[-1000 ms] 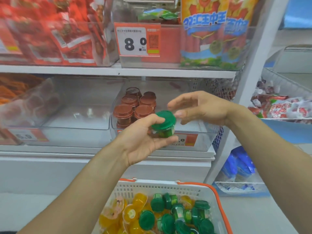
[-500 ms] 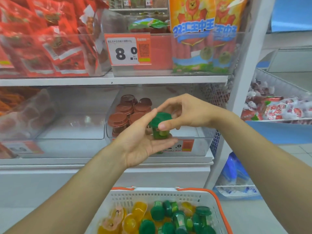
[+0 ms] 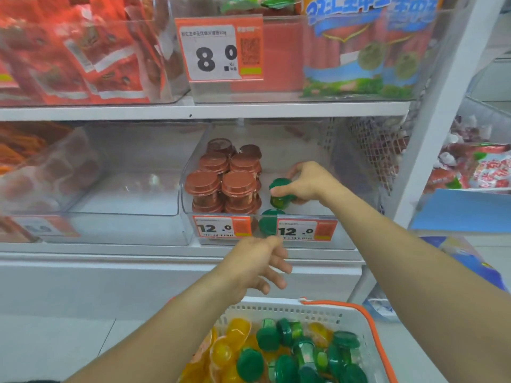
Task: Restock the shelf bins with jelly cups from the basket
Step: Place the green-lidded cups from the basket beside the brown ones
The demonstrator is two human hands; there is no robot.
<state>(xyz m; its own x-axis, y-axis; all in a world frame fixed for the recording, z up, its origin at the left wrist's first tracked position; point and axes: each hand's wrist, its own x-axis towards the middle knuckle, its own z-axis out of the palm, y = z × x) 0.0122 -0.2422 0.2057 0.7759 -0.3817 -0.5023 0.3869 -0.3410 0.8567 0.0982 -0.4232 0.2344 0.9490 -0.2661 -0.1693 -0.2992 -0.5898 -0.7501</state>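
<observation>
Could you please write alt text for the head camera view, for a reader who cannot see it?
A right hand sets a green jelly cup into a clear shelf bin, beside stacked brown cups and another green cup. The left hand hangs loose above a white basket of green and yellow cups.

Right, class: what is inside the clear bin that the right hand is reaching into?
The clear bin holds stacked brown-lidded cups on its left side, a green-lidded cup gripped by the right hand, and another green cup at the front, partly hidden behind the price tags.
</observation>
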